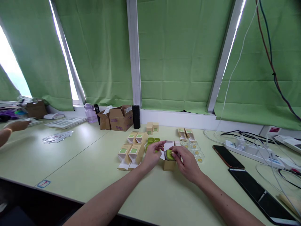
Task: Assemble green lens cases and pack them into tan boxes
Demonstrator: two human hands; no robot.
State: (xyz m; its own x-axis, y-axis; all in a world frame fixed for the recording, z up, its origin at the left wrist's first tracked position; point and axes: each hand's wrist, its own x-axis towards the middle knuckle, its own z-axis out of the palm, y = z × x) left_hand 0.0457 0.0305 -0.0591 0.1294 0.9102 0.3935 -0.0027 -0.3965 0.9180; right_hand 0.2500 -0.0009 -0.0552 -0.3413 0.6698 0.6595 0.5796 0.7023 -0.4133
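Both my hands meet at the middle of the pale green table [77, 163]. My right hand [187, 161] pinches a small green round object [169, 154] at the top of a small tan carton [169, 165] with white flaps. My left hand [153, 155] curls around the carton's left side. Several open tan cartons [130, 153] with green labels lie just left of my hands. More green pieces [152, 140] sit behind them, and clear plastic trays [195, 150] with yellow dots lie to the right.
Brown cardboard boxes [118, 117], a black cylinder [136, 116] and a purple bottle [90, 113] stand by the window sill. Two phones [228, 156] and a power strip [251, 149] with cables lie at the right. Another person's hand [16, 126] rests at the far left.
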